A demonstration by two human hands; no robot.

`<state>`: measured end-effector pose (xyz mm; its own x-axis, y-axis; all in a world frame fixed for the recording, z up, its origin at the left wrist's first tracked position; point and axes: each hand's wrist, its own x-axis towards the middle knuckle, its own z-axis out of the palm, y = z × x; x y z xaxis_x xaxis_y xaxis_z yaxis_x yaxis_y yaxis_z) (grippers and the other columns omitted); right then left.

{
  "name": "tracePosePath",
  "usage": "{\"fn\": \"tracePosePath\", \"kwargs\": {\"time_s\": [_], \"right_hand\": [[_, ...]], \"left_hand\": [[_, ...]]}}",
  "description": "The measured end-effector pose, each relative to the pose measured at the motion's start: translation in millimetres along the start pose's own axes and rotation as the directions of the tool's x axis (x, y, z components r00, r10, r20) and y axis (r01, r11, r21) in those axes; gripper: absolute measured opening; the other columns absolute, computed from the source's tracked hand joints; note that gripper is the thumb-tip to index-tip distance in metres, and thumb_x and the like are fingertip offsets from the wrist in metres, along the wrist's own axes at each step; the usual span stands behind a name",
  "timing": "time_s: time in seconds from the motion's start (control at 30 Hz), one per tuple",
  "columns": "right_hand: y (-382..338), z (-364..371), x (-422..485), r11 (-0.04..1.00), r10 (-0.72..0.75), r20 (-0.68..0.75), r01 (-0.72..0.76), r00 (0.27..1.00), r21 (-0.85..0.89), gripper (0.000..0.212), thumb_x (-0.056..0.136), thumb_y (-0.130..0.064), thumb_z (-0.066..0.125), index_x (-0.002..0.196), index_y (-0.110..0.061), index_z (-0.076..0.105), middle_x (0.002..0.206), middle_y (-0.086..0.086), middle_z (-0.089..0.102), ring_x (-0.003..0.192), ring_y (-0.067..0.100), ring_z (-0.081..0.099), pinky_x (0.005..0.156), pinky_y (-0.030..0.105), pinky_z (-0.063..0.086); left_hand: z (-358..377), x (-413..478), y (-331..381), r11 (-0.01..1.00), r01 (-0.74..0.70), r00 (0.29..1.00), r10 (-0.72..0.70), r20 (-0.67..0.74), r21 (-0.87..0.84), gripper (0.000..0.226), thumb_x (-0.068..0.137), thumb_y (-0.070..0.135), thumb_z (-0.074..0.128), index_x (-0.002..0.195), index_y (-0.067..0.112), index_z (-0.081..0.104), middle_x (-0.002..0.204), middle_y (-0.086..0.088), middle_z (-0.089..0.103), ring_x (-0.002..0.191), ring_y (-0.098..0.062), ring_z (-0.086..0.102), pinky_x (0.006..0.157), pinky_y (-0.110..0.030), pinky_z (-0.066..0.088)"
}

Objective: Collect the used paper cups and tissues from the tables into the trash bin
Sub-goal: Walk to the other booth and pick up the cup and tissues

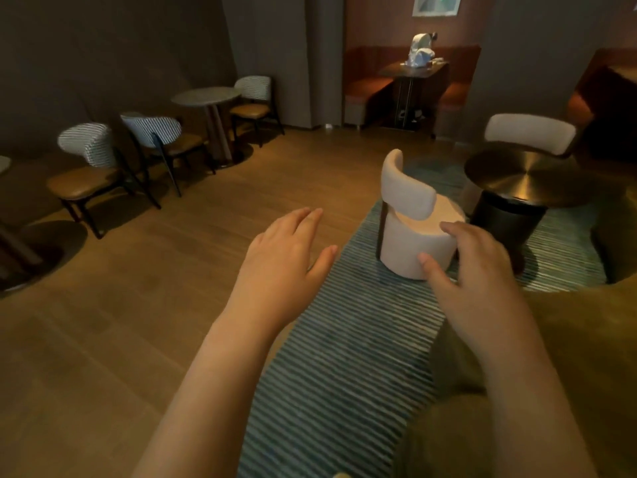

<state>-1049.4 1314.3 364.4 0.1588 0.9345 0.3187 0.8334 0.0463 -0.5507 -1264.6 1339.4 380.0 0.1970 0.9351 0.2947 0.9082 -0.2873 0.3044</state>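
Both my hands are stretched out in front of me at chest height and hold nothing. My left hand (286, 260) is flat with straight fingers over the wooden floor. My right hand (482, 270) has relaxed, spread fingers in front of a cream round chair (410, 219). No paper cup, tissue or trash bin shows close by. Far off, a dark booth table (413, 71) at the back carries a white crumpled bag-like thing (420, 51) and some small items too small to tell.
A round dark metal table (524, 177) with another cream chair (531, 132) stands right, on a striped blue rug (344, 357). At left are a round marble table (206, 95) and three striped-back chairs (86, 157). Orange booth benches (365, 88) line the back wall.
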Motion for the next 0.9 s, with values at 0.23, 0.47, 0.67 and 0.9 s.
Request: {"fn": "tracePosePath", "kwargs": {"time_s": [0.23,0.47,0.67,0.9], "right_hand": [[-12.1,69.2,174.0,0.999,-0.023,0.059,0.021,0.998,0.035,0.061,0.091,-0.051,0.046,0.143,-0.026,0.027,0.149,-0.006,0.024,0.136,0.011,0.019,0.111,0.037,0.027],[-16.4,160.6,322.4,0.999,-0.034,0.152,0.032,0.988,0.015,0.065,0.091,-0.051,0.047,0.146,-0.025,0.021,0.151,-0.005,0.022,0.138,0.013,0.018,0.112,0.038,0.025],[-21.9,236.7,474.1,0.994,-0.012,0.214,0.034,0.977,-0.1,0.068,0.093,-0.048,0.046,0.148,-0.02,0.017,0.156,-0.002,0.015,0.141,0.017,0.013,0.112,0.035,0.018],[4.7,287.1,626.5,0.991,0.065,0.185,-0.043,0.981,-0.124,0.069,0.092,-0.05,0.046,0.148,-0.02,0.02,0.154,-0.001,0.022,0.14,0.017,0.019,0.114,0.037,0.022]], "left_hand": [[18.6,157.8,-66.4,0.998,0.027,0.999,-0.025,-0.029,0.049,0.058,0.094,0.051,0.036,0.147,0.031,0.023,0.152,0.011,0.025,0.137,-0.006,0.023,0.109,-0.028,0.023],[67.4,300.2,-147.2,0.998,0.065,0.998,-0.065,-0.024,0.005,0.055,0.094,0.048,0.04,0.145,0.029,0.031,0.149,0.008,0.032,0.135,-0.008,0.028,0.108,-0.03,0.027],[100.9,454.5,-223.4,1.0,-0.006,0.997,0.007,-0.079,0.011,0.05,0.092,0.038,0.048,0.14,0.025,0.042,0.141,0.0,0.046,0.129,-0.017,0.04,0.102,-0.035,0.035],[142.6,633.6,-253.5,0.993,-0.106,0.994,0.105,-0.023,-0.058,0.05,0.093,0.039,0.046,0.14,0.025,0.042,0.143,0.002,0.043,0.13,-0.014,0.038,0.103,-0.034,0.034]]}}
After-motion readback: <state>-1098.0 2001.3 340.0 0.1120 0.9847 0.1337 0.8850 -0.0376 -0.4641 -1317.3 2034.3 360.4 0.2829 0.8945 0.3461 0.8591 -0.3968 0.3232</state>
